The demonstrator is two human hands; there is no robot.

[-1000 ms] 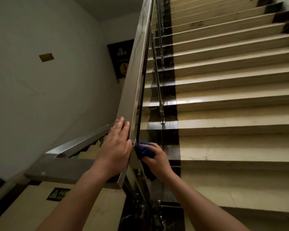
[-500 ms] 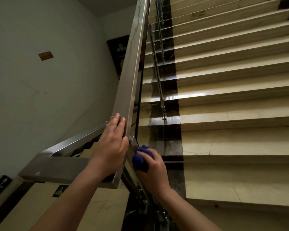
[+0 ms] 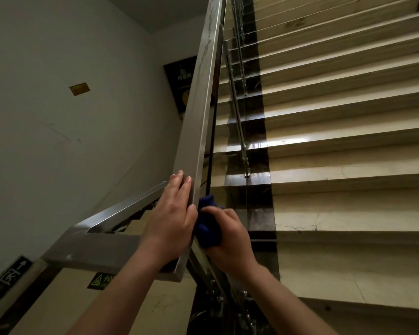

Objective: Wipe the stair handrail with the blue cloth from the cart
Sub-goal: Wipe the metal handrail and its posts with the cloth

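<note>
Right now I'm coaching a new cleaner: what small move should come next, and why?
Probably slide the right hand, bunching the dark blue cloth, up along the side of the brushed steel handrail. The cloth sits at the rail's lower end, the long run lies above, and the left hand lies flat on top.

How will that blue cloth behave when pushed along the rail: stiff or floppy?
Probably floppy: the blue cloth is bunched into a wad in the right hand. It likely slides easily, since the handrail looks like smooth polished metal. Looks light.
</note>
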